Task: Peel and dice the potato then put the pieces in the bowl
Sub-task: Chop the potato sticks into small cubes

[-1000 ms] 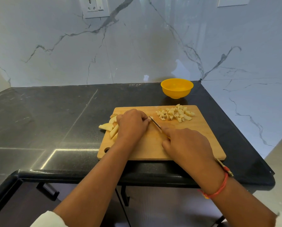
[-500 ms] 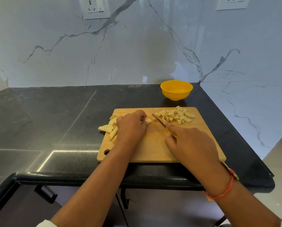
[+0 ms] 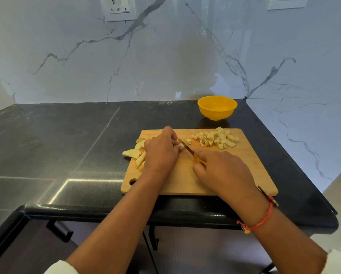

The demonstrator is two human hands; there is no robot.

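Observation:
On a wooden cutting board (image 3: 250, 167) my left hand (image 3: 161, 151) curls over a potato strip, whose cut end (image 3: 182, 145) shows at my fingertips. My right hand (image 3: 223, 171) grips a knife by its yellow handle (image 3: 199, 159); the blade (image 3: 186, 145) points up-left and meets the strip beside my left fingers. A heap of diced potato (image 3: 215, 138) lies at the board's far right, with one loose cube (image 3: 188, 141) near the blade. Several uncut potato wedges (image 3: 134, 153) lie at the board's left edge. The yellow bowl (image 3: 217, 107) stands behind the board and looks empty.
The board lies on a black stone counter (image 3: 67, 145) near its front edge (image 3: 106, 210). White marble walls close the back and right sides, with a socket (image 3: 119, 7) above. Dark cabinet handles (image 3: 61, 231) show below the counter.
The knife blade swung out to the right near the diced heap, then came back against the strip at my left fingertips. One more cube lies loose beside the blade. My left hand stayed put.

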